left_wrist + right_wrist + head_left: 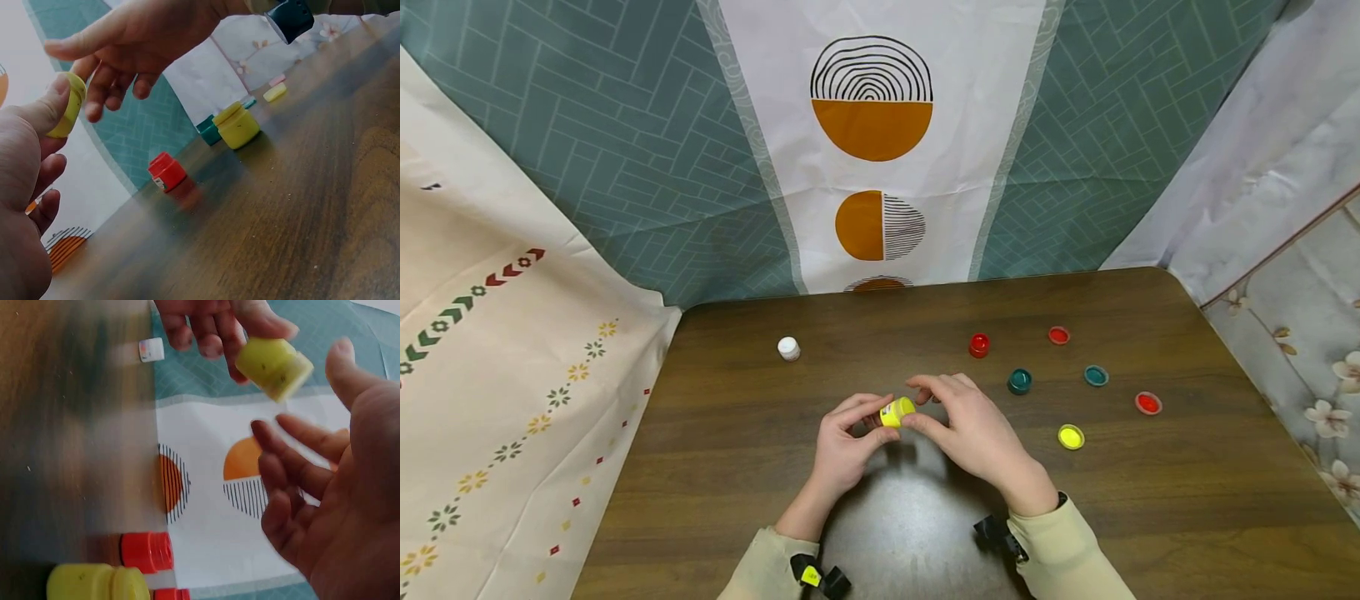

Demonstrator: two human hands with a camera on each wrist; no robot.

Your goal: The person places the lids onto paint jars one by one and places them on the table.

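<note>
My left hand (847,446) pinches a small yellow paint jar (897,412) between thumb and fingers. The jar is tilted above the table, its flat end facing my right hand (973,429). In the right wrist view, the right thumb and fingers (297,456) are spread around that end with a gap to the jar (273,367). Another yellow jar (236,127) stands on the table with its narrow neck showing; my right hand hides it in the head view. A red jar (167,172) stands near it.
On the wooden table (715,500), a red jar (979,346) and a teal jar (1019,382) stand behind my right hand. Two red lids (1148,403), a teal lid (1096,376) and a yellow lid (1071,437) lie to the right. A white jar (788,348) stands back left.
</note>
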